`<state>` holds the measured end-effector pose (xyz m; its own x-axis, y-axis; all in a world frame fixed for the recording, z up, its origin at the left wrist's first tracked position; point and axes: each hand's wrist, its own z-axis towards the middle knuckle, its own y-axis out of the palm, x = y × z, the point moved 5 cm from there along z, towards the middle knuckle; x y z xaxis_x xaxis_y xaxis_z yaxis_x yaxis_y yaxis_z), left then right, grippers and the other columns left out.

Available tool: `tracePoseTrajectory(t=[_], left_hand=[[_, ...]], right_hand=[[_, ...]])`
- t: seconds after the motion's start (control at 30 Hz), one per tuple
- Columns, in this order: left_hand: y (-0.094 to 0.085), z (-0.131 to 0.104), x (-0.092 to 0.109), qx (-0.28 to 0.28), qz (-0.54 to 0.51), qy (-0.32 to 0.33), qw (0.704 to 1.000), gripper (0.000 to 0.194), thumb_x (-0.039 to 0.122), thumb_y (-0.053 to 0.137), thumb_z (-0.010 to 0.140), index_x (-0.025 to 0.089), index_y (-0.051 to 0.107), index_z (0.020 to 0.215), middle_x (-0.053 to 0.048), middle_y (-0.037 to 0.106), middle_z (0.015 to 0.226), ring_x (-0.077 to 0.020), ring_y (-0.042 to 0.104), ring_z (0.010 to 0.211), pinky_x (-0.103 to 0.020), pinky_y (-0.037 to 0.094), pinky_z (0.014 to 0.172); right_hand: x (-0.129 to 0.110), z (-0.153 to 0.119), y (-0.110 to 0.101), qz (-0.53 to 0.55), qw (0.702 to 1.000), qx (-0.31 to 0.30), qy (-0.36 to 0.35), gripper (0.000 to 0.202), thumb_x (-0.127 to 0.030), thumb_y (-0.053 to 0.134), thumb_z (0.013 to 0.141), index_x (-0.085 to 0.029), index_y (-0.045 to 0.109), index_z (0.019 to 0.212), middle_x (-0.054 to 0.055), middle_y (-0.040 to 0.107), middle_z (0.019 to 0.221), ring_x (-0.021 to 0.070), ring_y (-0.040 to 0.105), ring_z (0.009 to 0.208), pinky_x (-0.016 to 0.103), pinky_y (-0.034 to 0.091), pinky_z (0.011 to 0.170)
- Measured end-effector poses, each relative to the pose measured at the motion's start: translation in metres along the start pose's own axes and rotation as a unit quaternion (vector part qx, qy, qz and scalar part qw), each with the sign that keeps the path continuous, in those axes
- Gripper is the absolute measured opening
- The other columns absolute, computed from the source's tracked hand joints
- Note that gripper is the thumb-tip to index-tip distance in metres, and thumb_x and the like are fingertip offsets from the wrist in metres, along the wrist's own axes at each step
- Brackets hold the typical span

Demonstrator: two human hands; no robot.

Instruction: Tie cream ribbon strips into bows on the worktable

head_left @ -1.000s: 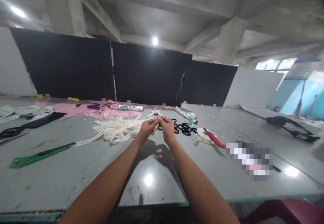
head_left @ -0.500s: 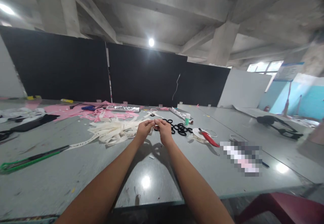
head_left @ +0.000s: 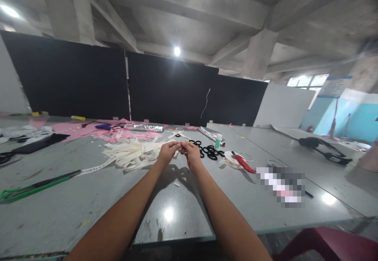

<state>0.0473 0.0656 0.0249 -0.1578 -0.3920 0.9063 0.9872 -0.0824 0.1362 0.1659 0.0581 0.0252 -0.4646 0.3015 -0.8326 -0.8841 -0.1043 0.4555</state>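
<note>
My left hand point(head_left: 167, 153) and my right hand point(head_left: 191, 154) meet just above the table, fingertips pinched together and touching. Whatever lies between the fingers is too small or hidden to make out. Left of my left hand spreads a pile of cream ribbon strips point(head_left: 130, 156), some with printed letters. Several black rings point(head_left: 211, 152), which look like elastic hair ties, lie just beyond and right of my right hand. A small bottle or stick with a green label point(head_left: 218, 141) stands behind them.
A ribbon roll point(head_left: 230, 159) with a red-handled tool point(head_left: 245, 164) lies at right. A green-handled tool point(head_left: 41, 186) lies at left. Pink sheets point(head_left: 79, 130) and foil-wrapped bars point(head_left: 147, 128) line the back. A dark headset-like strap point(head_left: 323, 149) rests far right. A maroon chair point(head_left: 327, 245) stands below.
The view has shifted very slightly. Both hands stay together in nearly the same place, with only small movement of the fingers.
</note>
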Motion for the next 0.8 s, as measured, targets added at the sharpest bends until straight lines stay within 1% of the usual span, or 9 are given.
tracePoseTrajectory(t=[0.27, 0.47, 0.57, 0.7, 0.8], left_hand=[[0.001, -0.002, 0.004, 0.002, 0.018, 0.000, 1.000, 0.030, 0.038, 0.071, 0.062, 0.013, 0.073, 0.079, 0.000, 0.061, 0.053, -0.0123, 0.055, 0.055, -0.022, 0.040, 0.054], [-0.003, 0.001, 0.005, 0.003, 0.063, 0.041, 0.997, 0.032, 0.040, 0.068, 0.065, 0.013, 0.073, 0.082, -0.006, 0.071, 0.076, -0.0169, 0.061, 0.071, -0.025, 0.044, 0.066], [-0.003, 0.001, 0.006, -0.003, 0.077, 0.055, 0.996, 0.031, 0.040, 0.066, 0.067, 0.014, 0.073, 0.083, -0.007, 0.071, 0.081, -0.0189, 0.062, 0.077, -0.027, 0.045, 0.071], [-0.002, -0.002, 0.010, 0.001, 0.086, 0.065, 0.994, 0.031, 0.041, 0.063, 0.069, 0.014, 0.072, 0.081, -0.006, 0.071, 0.079, -0.0176, 0.062, 0.074, -0.025, 0.045, 0.069], [-0.001, -0.005, 0.013, 0.034, 0.097, 0.065, 0.993, 0.029, 0.042, 0.063, 0.069, 0.015, 0.071, 0.078, -0.003, 0.069, 0.075, -0.0153, 0.060, 0.070, -0.023, 0.043, 0.064]], right_hand=[[0.004, 0.002, -0.003, 0.021, 1.000, 0.004, 0.017, 0.018, -0.029, 0.076, 0.059, -0.016, 0.071, 0.069, 0.002, 0.065, 0.069, 0.0124, 0.057, 0.065, 0.026, 0.050, 0.063], [0.002, 0.001, -0.002, -0.001, 1.000, -0.010, 0.017, 0.018, -0.031, 0.075, 0.062, -0.015, 0.072, 0.070, 0.002, 0.065, 0.069, 0.0122, 0.058, 0.066, 0.026, 0.051, 0.063], [0.001, -0.001, -0.001, 0.001, 1.000, -0.012, 0.020, 0.020, -0.031, 0.075, 0.062, -0.015, 0.072, 0.073, 0.002, 0.065, 0.072, 0.0121, 0.058, 0.067, 0.025, 0.050, 0.063], [0.005, -0.002, 0.000, 0.005, 1.000, -0.007, 0.017, 0.023, -0.035, 0.075, 0.063, -0.016, 0.072, 0.076, 0.002, 0.065, 0.074, 0.0118, 0.058, 0.067, 0.024, 0.050, 0.061], [0.008, -0.003, 0.000, -0.003, 1.000, 0.001, 0.012, 0.027, -0.038, 0.074, 0.064, -0.017, 0.072, 0.080, 0.002, 0.065, 0.078, 0.0117, 0.058, 0.068, 0.024, 0.049, 0.060]])
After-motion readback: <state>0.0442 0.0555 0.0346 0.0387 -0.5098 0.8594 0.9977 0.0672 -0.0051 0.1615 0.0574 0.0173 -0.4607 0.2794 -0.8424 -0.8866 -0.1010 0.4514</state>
